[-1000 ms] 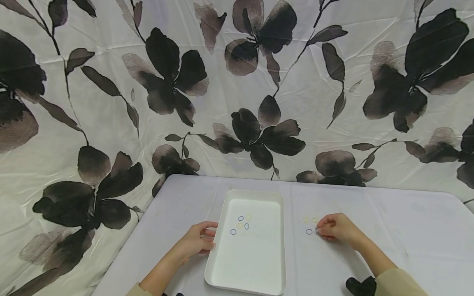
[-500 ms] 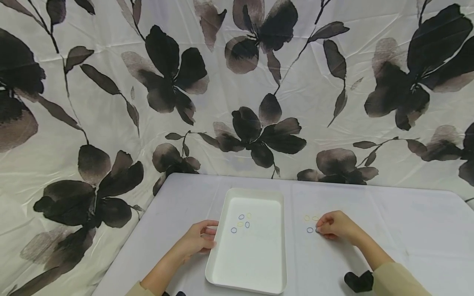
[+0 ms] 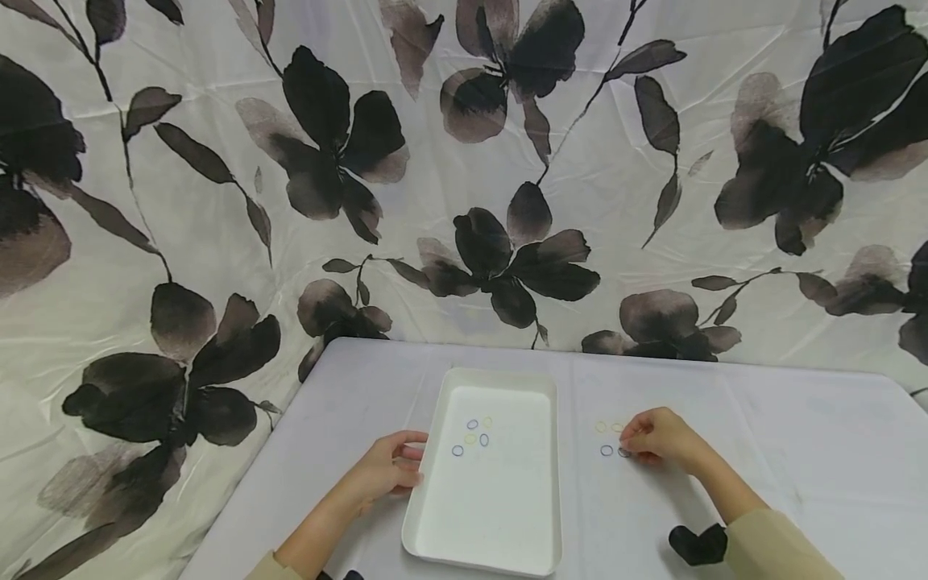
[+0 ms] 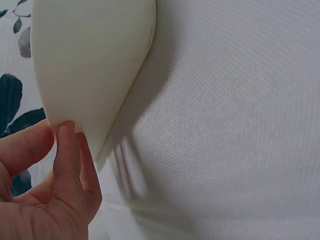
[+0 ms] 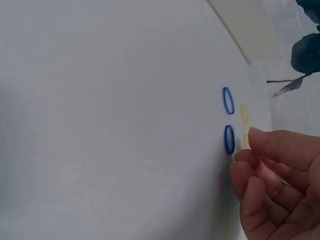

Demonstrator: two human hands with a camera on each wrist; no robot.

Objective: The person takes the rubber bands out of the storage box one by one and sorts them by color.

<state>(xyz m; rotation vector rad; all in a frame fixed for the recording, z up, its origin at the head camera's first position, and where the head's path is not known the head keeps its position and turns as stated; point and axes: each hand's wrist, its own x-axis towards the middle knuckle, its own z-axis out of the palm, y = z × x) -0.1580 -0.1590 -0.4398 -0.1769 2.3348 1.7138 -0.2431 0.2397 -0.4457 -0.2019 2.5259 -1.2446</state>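
Observation:
A white tray (image 3: 481,499) lies on the table with several blue and yellow rubber bands in it, among them a blue one (image 3: 457,451). My left hand (image 3: 387,466) grips the tray's left rim, thumb and fingertips at its edge in the left wrist view. To the tray's right, two blue and two yellow bands lie in a small grid. My right hand (image 3: 663,441) is over them, with thumb and forefinger apart just beside the nearest blue rubber band (image 5: 229,139). The other blue band (image 5: 228,101) and a yellow one (image 5: 244,114) lie beyond; the second yellow is partly hidden by the thumb.
A white cloth covers the table (image 3: 812,451), whose back edge meets a floral curtain (image 3: 464,201). A black heart-shaped thing (image 3: 698,545) shows at the right sleeve.
The right fingertips have risen slightly from the nearest blue rubber band, which now shows on the table. The left hand and tray stay in place.

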